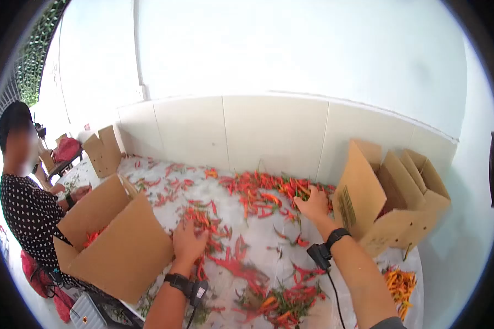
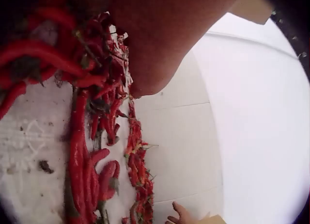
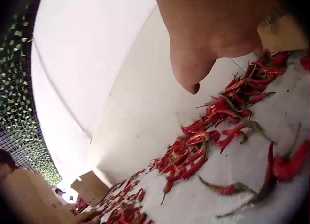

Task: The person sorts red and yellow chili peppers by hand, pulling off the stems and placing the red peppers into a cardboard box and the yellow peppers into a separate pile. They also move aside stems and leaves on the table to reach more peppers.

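My left hand (image 1: pixel 191 241) is low over red chilies (image 1: pixel 217 222) left of the table's middle, just right of a large open cardboard box (image 1: pixel 123 247). Its fingertips are lost among the chilies, so I cannot tell whether they grip any. The left wrist view shows curved red chilies (image 2: pixel 77 156) close below this hand. Toward the wall, my right hand (image 1: pixel 314 205) reaches over a long heap of red and orange chilies (image 1: pixel 258 183). Its fingers are spread in the left wrist view. The thumb (image 3: pixel 189 78) points down above the heap in the right wrist view.
Cardboard boxes (image 1: pixel 362 192) stand at the right by the wall. Orange chilies (image 1: pixel 399 288) lie at the right front edge, mixed chilies with green stems (image 1: pixel 291 304) at the near middle. A person in a dotted shirt (image 1: pixel 27 219) is at the left. Cables trail from both wrist cameras.
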Demonstrator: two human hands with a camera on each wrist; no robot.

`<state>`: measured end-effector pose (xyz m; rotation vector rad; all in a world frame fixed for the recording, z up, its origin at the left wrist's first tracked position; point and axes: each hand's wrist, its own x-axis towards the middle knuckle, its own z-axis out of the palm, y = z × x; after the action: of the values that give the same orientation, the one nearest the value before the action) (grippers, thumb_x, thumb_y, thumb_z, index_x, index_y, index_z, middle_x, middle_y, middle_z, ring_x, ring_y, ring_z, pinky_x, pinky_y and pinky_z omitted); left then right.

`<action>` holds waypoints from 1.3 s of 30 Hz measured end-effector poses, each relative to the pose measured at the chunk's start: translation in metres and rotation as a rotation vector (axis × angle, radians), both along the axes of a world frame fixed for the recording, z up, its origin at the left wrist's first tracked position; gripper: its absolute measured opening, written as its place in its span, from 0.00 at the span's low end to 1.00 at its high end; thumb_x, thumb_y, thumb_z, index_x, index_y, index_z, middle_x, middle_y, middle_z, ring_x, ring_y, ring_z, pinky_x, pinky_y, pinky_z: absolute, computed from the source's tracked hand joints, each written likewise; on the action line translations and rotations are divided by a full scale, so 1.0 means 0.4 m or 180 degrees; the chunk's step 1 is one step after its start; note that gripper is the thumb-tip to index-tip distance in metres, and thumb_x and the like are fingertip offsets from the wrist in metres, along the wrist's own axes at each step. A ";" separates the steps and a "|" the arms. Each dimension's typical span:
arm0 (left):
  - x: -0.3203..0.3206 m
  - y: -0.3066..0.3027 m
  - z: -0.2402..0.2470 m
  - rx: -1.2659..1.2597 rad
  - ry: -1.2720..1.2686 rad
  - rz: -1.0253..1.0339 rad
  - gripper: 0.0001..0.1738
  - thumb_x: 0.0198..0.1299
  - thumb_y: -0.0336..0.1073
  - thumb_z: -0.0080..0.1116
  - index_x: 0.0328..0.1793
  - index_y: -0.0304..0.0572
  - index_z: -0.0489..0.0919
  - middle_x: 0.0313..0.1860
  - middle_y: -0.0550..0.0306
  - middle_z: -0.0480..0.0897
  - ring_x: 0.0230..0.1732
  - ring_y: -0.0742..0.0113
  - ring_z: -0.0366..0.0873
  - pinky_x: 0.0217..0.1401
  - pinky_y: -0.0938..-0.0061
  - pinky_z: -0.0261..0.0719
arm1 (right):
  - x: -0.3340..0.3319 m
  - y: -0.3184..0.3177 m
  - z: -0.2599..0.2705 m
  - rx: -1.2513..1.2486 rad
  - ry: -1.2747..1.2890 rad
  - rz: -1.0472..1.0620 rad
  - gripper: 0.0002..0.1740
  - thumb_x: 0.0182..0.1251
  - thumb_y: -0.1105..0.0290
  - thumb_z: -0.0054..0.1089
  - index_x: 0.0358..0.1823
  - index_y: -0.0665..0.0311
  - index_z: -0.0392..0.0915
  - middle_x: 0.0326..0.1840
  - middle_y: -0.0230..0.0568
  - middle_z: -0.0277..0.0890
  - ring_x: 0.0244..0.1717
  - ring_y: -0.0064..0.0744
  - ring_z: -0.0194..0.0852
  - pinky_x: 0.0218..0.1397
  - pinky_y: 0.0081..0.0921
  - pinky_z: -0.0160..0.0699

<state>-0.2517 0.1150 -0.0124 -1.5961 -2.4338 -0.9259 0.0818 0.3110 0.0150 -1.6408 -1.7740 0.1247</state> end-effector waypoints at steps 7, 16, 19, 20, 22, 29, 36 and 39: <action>0.025 0.064 -0.003 -0.1077 -0.0179 0.0668 0.43 0.57 0.70 0.50 0.75 0.60 0.64 0.76 0.39 0.56 0.77 0.40 0.51 0.70 0.31 0.49 | -0.019 0.193 0.043 -0.0802 -0.0049 -0.0548 0.46 0.51 0.32 0.58 0.68 0.52 0.68 0.67 0.54 0.63 0.70 0.59 0.55 0.71 0.60 0.52; 0.088 0.107 -0.008 -0.0751 -0.0076 0.0030 0.38 0.57 0.66 0.53 0.67 0.51 0.74 0.68 0.36 0.68 0.69 0.41 0.65 0.70 0.47 0.60 | -0.052 0.268 -0.044 -0.1192 -0.0611 0.0601 0.52 0.41 0.22 0.57 0.69 0.39 0.69 0.73 0.50 0.60 0.74 0.55 0.52 0.73 0.65 0.45; 0.157 0.113 -0.024 -0.0604 -0.0086 -0.0337 0.37 0.57 0.65 0.53 0.67 0.52 0.74 0.68 0.38 0.68 0.69 0.43 0.65 0.68 0.45 0.61 | -0.080 0.201 -0.029 -0.1210 -0.1267 0.1203 0.53 0.41 0.20 0.55 0.67 0.40 0.71 0.72 0.53 0.61 0.74 0.54 0.55 0.74 0.55 0.52; 0.180 0.114 -0.024 -0.0552 -0.0196 -0.0500 0.38 0.56 0.66 0.53 0.67 0.53 0.73 0.69 0.38 0.68 0.70 0.43 0.64 0.68 0.44 0.60 | -0.091 0.167 -0.025 -0.1200 -0.1255 0.1364 0.52 0.41 0.20 0.55 0.67 0.41 0.72 0.72 0.54 0.61 0.73 0.54 0.56 0.73 0.53 0.53; 0.232 0.099 -0.018 -0.0547 -0.0109 -0.0723 0.38 0.57 0.65 0.52 0.69 0.53 0.71 0.70 0.39 0.67 0.70 0.42 0.64 0.68 0.41 0.60 | -0.103 0.090 -0.035 -0.1210 -0.1213 0.1684 0.52 0.41 0.20 0.56 0.65 0.42 0.73 0.72 0.56 0.61 0.72 0.56 0.57 0.73 0.50 0.55; 0.339 -0.004 -0.031 -0.0427 -0.0429 -0.1984 0.38 0.57 0.54 0.59 0.70 0.43 0.67 0.69 0.41 0.69 0.66 0.43 0.69 0.67 0.50 0.66 | -0.001 -0.169 -0.044 -0.1317 -0.1220 0.2283 0.47 0.48 0.26 0.58 0.63 0.51 0.75 0.68 0.61 0.64 0.70 0.59 0.60 0.72 0.42 0.60; 0.403 -0.192 0.082 -0.0747 -0.0524 -0.2710 0.28 0.59 0.46 0.60 0.62 0.39 0.74 0.58 0.43 0.78 0.62 0.46 0.73 0.62 0.59 0.72 | 0.151 -0.440 0.046 -0.1735 -0.0750 0.2530 0.37 0.56 0.39 0.62 0.57 0.61 0.78 0.56 0.55 0.76 0.61 0.52 0.70 0.65 0.42 0.67; 0.382 -0.264 0.064 -0.0218 -0.0445 -0.2624 0.25 0.58 0.45 0.61 0.59 0.42 0.76 0.53 0.45 0.80 0.59 0.46 0.74 0.60 0.54 0.71 | 0.203 -0.559 0.071 -0.1632 -0.0250 0.2490 0.30 0.57 0.48 0.65 0.56 0.60 0.79 0.54 0.55 0.77 0.61 0.50 0.71 0.64 0.39 0.68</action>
<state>-0.0990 0.0094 0.0134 -2.7086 -1.8534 -1.0574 0.1630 0.0875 0.0434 -1.1624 -2.4991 0.9429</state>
